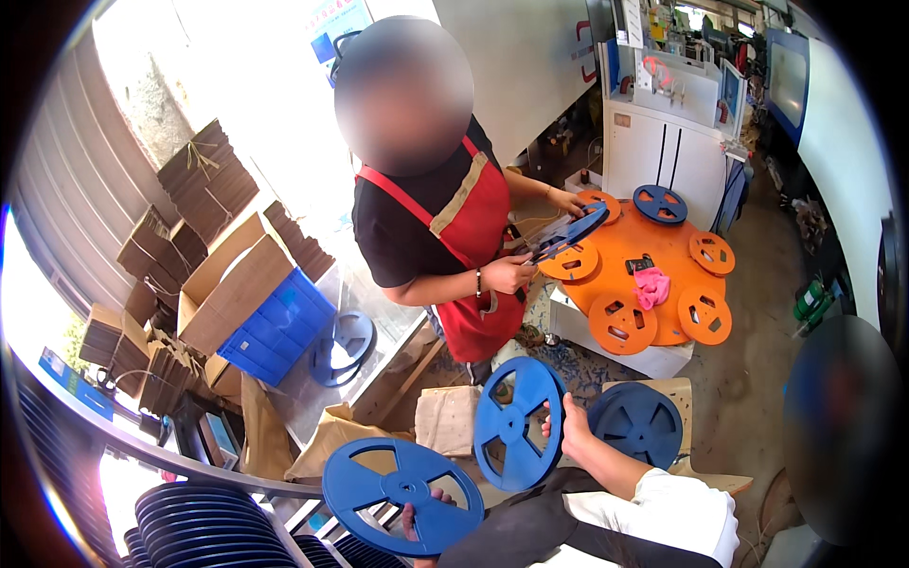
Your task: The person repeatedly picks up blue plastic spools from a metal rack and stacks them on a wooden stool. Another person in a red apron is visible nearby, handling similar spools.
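Observation:
My left hand [409, 523] grips a blue plastic reel [405, 488] low in front of me, fingers showing through one of its windows. My right hand [576, 431] is closed on the rim of a second blue reel [512, 426], held upright just right of the first. The two reels are close together, their faces tilted toward me. Another blue reel [634, 428] rests on a wooden seat beside my right forearm. Across from me a person in a red apron [471, 251] holds a blue reel [574, 234] in both hands.
An orange round table [663, 248] carries several orange reels [622, 323], a blue reel [660, 204] and a pink cloth [651, 287]. Blue reels are stacked [204, 521] at the lower left. Farther left are a blue crate [279, 327], an open carton [227, 289] and bundled cardboard [204, 175].

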Tool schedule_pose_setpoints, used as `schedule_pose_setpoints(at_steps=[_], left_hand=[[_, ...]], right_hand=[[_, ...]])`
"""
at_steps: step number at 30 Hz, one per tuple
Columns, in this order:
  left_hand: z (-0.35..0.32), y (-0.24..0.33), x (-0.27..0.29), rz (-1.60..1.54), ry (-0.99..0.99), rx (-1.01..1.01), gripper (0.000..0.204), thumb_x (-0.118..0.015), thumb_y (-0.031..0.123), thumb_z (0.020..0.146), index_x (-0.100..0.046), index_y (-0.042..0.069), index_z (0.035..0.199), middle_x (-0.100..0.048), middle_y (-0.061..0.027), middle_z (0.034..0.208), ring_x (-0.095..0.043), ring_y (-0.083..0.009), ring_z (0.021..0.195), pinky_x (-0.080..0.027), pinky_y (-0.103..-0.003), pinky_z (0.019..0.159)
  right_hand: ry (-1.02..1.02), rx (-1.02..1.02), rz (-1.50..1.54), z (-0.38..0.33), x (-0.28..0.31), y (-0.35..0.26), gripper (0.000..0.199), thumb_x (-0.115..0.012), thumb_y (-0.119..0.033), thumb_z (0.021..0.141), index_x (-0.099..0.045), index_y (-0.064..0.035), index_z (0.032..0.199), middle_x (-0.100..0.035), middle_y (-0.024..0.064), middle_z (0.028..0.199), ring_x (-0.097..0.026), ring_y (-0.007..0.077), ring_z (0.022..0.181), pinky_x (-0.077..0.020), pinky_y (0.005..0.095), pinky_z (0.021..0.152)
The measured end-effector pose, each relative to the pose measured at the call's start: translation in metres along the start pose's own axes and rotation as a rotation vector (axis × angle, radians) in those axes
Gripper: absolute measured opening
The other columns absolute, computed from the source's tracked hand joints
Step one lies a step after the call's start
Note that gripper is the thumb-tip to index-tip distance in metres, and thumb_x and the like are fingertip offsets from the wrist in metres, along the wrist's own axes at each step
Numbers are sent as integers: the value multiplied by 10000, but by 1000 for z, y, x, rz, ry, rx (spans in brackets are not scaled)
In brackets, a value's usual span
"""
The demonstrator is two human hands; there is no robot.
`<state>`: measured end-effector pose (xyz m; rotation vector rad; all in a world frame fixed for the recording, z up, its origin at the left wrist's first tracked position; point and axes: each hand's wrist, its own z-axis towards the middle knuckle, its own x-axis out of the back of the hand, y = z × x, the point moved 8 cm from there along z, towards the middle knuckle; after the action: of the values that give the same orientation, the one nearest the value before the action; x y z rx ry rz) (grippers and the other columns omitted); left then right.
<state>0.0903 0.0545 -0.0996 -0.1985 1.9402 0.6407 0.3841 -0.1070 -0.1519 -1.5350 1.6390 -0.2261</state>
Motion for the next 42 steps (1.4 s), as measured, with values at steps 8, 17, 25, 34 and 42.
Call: schedule_pose_setpoints(at_steps=[8,17,25,34,42], left_hand=[[-5,0,9,25,44,32,659,-463,496,882,-490,-70,1218,-564,-168,1131,-503,-299,1059,-356,-416,997],[-7,0,-1,-26,39,-21,636,-463,485,888,-514,-65,1205,-584,-168,1122,-519,-287,1041,-377,-420,978],[-8,1,1,41,40,22,643,-461,493,883,-488,-63,1206,-565,-170,1155,-495,-294,1072,-338,-422,1013],[-5,5,18,60,26,9,659,-437,498,892,-443,-60,1243,-538,-158,1213,-472,-300,1112,-315,-443,1036],[-3,5,11,51,-20,2,648,-429,494,895,-444,-53,1243,-539,-138,1209,-466,-289,1115,-301,-434,1044]], right_hand=[[-120,-4,0,-9,-11,-3,597,-323,-556,945,-602,-34,1018,-534,65,606,-550,195,510,-466,341,492],[-147,-59,-3,-21,-23,7,574,-321,-524,960,-602,-29,1041,-550,81,635,-566,196,529,-490,335,493],[-170,-58,-105,-29,-38,14,558,-328,-506,966,-603,-26,1045,-554,85,662,-576,191,529,-494,317,478],[-378,-68,-161,-46,-73,29,551,-399,-524,940,-584,-23,1075,-571,84,695,-589,172,524,-506,301,488],[-396,-39,-193,-47,-79,27,529,-408,-532,934,-570,-44,1060,-553,75,691,-581,167,523,-489,301,471]])
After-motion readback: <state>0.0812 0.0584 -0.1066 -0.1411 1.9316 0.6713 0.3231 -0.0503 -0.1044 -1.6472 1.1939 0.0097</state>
